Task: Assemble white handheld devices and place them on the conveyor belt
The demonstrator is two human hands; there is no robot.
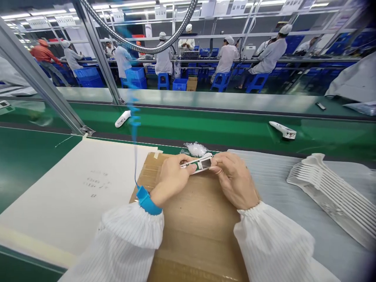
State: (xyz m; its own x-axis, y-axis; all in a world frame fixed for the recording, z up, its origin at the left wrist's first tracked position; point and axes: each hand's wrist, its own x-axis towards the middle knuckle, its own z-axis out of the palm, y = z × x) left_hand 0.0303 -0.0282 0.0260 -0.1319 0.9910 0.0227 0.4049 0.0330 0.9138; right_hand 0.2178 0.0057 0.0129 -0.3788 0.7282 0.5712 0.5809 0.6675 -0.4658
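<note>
I read the slim white plastic housing (pixel 197 163) as held low over a flattened cardboard sheet (pixel 195 231), probably there to keep it off the bench and protect it from scuffs. The left hand (pixel 172 181) is nearly closed, with its fingers curled around one end, and the right hand (pixel 235 181) is closed just as far on the other end, thumb and forefinger at the housing's edge. Gripping it from both ends seems to leave the middle exposed, where I can make out a rectangular window with a grey insert, though the fingers hide some of the detail. A blue antistatic wrist strap (pixel 148 200) circles the left wrist, likely to guard against static, and its coiled cord (pixel 134 129) rises out of view. Nested white housings (pixel 326 192) lie on a grey foam sheet (pixel 264 172) to the right, apparently placed within easy reach, while a small clear plastic bag (pixel 196 149) sits just beyond the hands. To the left lies a white paper sheet (pixel 73 188) with faint printed marks. Two white parts (pixel 122 118) (pixel 282 129) rest well apart on the green conveyor belt (pixel 188 129) ahead, and co-workers (pixel 226 58) sit at a bench beyond it.
</note>
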